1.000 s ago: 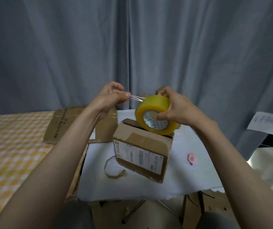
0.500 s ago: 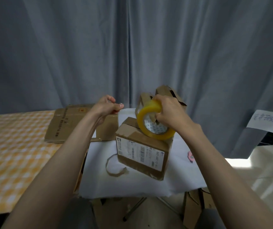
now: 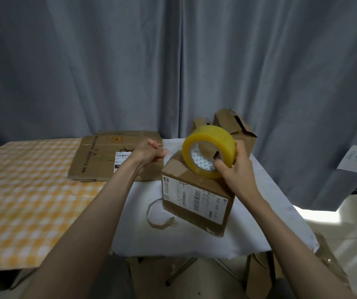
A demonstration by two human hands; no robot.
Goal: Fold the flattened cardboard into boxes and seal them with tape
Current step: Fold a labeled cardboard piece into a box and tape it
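Right hand [image 3: 237, 169] grips yellow tape roll [image 3: 209, 155], thumb hooked in the core, fingers curled round the outer rim; roll stands on edge over the top of the folded cardboard box [image 3: 197, 198] on the white cloth [image 3: 266, 190]. Left hand [image 3: 149, 152] sits just left of box, fingers pinched together; tape end in the pinch too faint to confirm. Roll lies right of that pinch, the box top between them. Likely next: lay strip along top seam.
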